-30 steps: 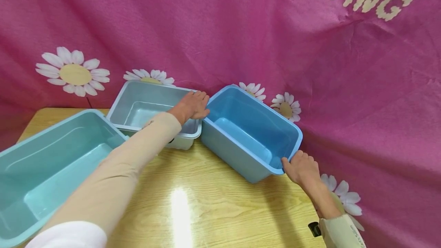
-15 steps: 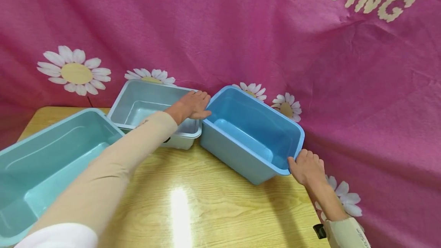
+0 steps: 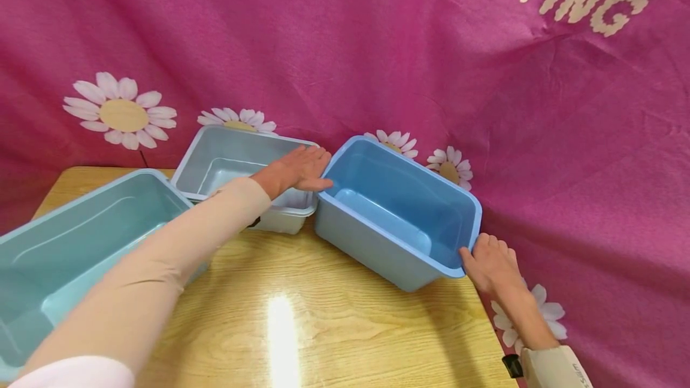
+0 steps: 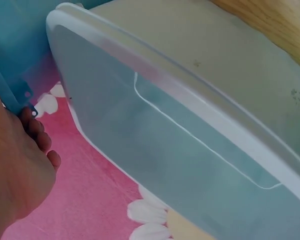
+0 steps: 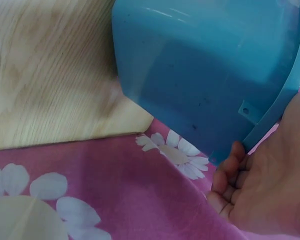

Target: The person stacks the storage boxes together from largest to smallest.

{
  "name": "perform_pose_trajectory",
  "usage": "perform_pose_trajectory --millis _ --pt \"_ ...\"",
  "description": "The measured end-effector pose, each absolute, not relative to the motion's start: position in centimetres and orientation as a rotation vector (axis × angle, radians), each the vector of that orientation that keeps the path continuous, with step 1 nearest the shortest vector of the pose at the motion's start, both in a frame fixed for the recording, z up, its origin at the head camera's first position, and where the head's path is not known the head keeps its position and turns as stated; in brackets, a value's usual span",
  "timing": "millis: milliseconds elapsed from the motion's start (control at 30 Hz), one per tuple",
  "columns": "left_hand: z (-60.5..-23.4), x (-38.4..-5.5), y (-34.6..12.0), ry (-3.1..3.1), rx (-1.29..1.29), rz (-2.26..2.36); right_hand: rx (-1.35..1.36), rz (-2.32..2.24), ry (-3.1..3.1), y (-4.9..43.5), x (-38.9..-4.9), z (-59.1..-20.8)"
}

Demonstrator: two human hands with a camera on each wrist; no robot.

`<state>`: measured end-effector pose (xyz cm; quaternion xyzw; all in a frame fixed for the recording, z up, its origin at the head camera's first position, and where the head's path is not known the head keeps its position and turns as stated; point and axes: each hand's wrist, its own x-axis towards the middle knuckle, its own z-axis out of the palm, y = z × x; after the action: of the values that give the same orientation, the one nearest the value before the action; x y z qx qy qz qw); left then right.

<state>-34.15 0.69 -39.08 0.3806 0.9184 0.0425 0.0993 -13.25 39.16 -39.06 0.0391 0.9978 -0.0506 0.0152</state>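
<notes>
Blue tub (image 3: 396,217) mouth-up, long axis diag. from desk (image 3: 323,298) back edge twd R edge; L hand (image 3: 299,167), R hand (image 3: 493,265) fingers gripping ends.

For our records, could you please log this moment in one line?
left hand: grips blue bin; right hand: grips opposite end; gray bin: beside blue bin; teal bin: leftmost

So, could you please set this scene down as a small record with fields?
Left hand: grips the blue bin at its left end
Right hand: grips the same bin's right end
Nearby: gray bin left of the blue one; teal bin farther left
Surface: wooden table
Backdrop: magenta cloth with white daisies
</notes>
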Motion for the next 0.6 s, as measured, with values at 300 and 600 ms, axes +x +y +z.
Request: perform_pose_trajectory --millis 300,600 --pt "-38.7 -31.8 0.8 2.79 1.186 0.163 0.023 -0.141 3.146 41.0 -13.4 -38.4" --pt "-38.4 -30.7 0.7 2.822 1.164 0.229 -0.035 -0.174 3.176 41.6 -13.3 -38.0"
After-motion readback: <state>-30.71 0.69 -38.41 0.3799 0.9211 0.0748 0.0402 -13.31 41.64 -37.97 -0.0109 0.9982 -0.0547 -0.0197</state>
